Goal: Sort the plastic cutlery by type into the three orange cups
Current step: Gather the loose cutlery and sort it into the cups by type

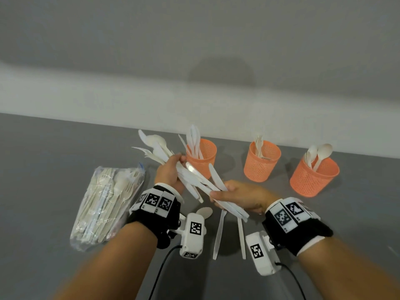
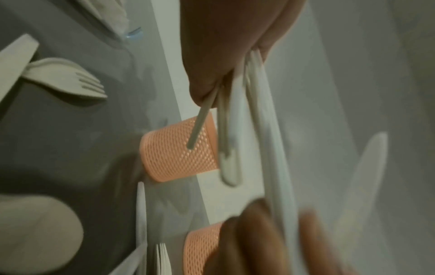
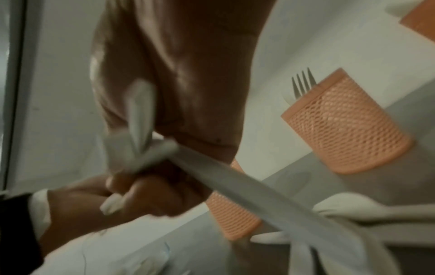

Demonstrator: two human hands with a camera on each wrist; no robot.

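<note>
Gripping a mixed bundle of cutlery (image 1: 190, 174), the left hand (image 1: 171, 172) has its fingers curled round the middle of the bundle, heads fanning up and to the left. The right hand (image 1: 240, 197) pinches the handle ends of a few pieces at the bundle's lower right end. The bundle's long axis runs diagonally between the two hands, above the grey table (image 1: 54, 159). Three orange cups stand behind: the knife cup (image 1: 205, 156) just beyond the left hand, the fork cup (image 1: 263, 163) in the middle, the spoon cup (image 1: 315, 176) nearest the right hand. Loose pieces (image 1: 218, 232) lie on the table between the wrists; a bag of cutlery (image 1: 108, 204) lies to the left.

Left wrist view: fingers (image 2: 235, 46) are clamped on several handles, which hang past one cup; a fork (image 2: 70, 81) lies on the table.

Right wrist view: blurred; the fingers (image 3: 146, 191) are closed on handles, with fork tines showing above the middle cup's rim.

Judgement: the right hand is better placed to draw one piece lengthwise toward its cup.
</note>
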